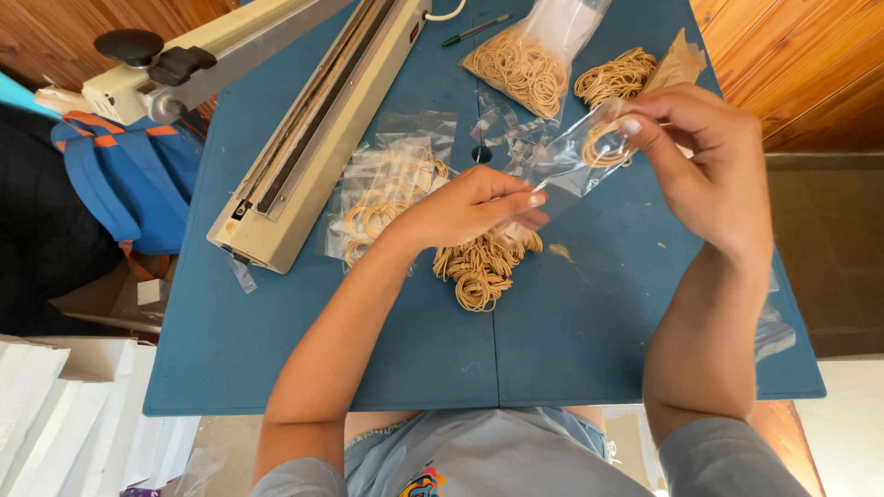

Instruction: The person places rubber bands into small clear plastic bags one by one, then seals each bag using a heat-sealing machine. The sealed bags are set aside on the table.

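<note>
A blue counter (276,350) is filling the view, with wood panelling running behind it and white boxes (64,405) sitting low at the left. Both bare forearms are reaching forward from the grey-sleeved body at the near edge. The left hand (465,207) is bending inward at the wrist, its thumb and fingers pinching the lower end of a small clear bag (566,166) just above a loose pile of tan rubber bands (479,267) lying on the counter. The right hand (709,161) is curling over from the right, fingertips pinching the bag's upper end, so the bag is stretching tilted between the two hands with a few bands inside it. Beside the left hand, filled small bags (387,189) are lying flat. Farther off, a long cream heat sealer (304,129) is lying diagonally, and a larger open bag of bands (525,64), another heap of bands (617,75) and a pen (474,29) are resting near the far edge. A blue backpack (129,175) is sitting left of the counter.
</note>
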